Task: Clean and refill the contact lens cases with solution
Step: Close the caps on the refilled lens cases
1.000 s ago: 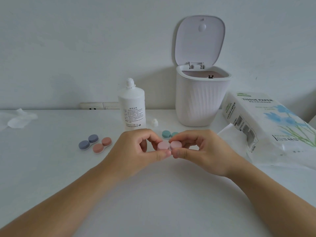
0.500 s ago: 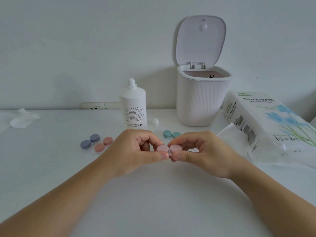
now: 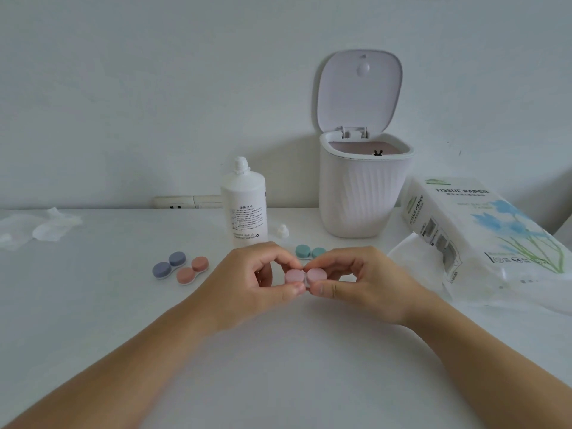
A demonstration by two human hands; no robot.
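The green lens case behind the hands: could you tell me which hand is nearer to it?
Right. The right hand sits just in front of the green lens case, its fingers nearly overlapping it; the left hand is further off to the case's left.

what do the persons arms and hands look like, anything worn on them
Both forearms are bare as far as the frame shows: no sleeves, watch, bracelets or gloves. No rings show on the left hand or the right hand. The thumbnails look short and unpainted.

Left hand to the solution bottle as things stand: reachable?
Probably not right away. The bottle stands uncapped just beyond the left hand with nothing between them, but that hand and the right hand both pinch the pink lens case; it must let go first.
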